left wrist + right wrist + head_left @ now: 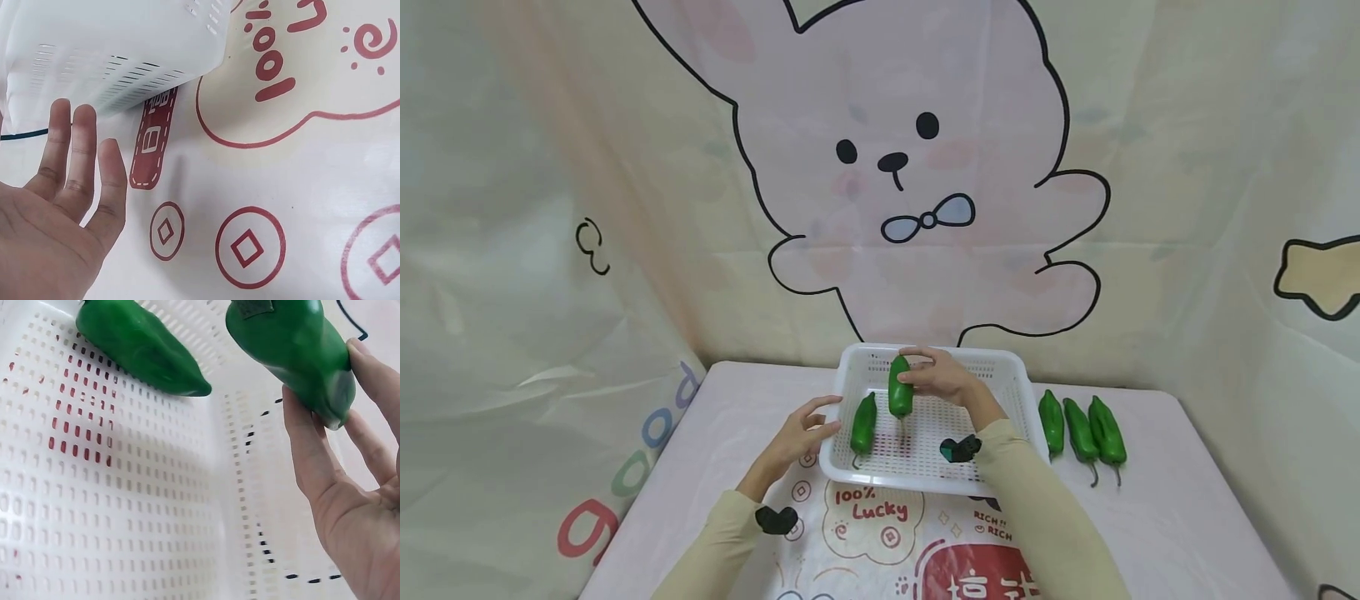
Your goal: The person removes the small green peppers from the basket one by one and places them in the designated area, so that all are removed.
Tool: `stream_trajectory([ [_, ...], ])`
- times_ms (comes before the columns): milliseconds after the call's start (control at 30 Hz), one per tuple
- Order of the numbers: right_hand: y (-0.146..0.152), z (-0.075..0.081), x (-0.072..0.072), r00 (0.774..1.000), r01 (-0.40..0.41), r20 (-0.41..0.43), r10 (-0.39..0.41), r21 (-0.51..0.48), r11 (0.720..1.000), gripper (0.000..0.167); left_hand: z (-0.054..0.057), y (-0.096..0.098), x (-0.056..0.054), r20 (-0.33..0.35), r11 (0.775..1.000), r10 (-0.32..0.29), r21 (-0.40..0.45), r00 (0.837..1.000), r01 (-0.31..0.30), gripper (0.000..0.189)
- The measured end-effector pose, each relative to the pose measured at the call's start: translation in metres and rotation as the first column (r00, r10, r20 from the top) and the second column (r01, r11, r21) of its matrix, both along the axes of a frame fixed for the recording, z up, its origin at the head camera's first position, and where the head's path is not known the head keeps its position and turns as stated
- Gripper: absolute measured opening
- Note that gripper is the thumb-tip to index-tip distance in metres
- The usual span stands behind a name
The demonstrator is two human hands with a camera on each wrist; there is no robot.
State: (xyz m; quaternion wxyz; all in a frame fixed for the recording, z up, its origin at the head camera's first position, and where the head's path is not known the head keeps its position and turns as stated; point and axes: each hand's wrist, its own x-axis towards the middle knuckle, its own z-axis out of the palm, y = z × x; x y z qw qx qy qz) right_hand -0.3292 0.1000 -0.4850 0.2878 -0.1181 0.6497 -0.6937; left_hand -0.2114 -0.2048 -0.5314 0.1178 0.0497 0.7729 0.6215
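Right sleeve (1047, 504) (slanting) blocks near-right basket (910, 483) corner

Pale creased sheeting (1195, 192) at back and both sides, pink cartoon animal (917, 279) with blue bow (927, 220) centre back, yellow star (1322, 277) far right, coloured letters (647, 432) low left, white table (1180, 500), red print (977, 560) near front, soft light.

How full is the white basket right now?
Not empty, but far from full: one green pepper lies inside the basket, with lots of space beside it. The right hand holds another pepper over the basket.
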Motion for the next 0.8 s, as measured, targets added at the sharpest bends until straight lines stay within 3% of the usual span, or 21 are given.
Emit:
stream_trajectory([
  [200, 0.01, 0.018, 0.003, 0.997, 0.044, -0.069, -0.044, 0.001, 0.999, 0.071, -0.001, 0.001, 0.001, -0.003, 1.0, 0.017, -0.005, 1.0, -0.017, 0.052],
  [433, 0.025, 0.039, 0.011, 0.991, 0.108, -0.08, -0.11, -0.03, 0.994, 0.071, 0.001, 0.002, 0.002, 0.005, 0.998, 0.041, -0.037, 0.999, -0.041, 0.054],
  [800, 0.047, 0.066, 0.031, 0.983, 0.11, -0.141, -0.114, -0.04, 0.993, 0.069, 0.001, 0.003, 0.002, -0.001, 0.997, 0.05, -0.06, 0.999, -0.05, 0.053],
])
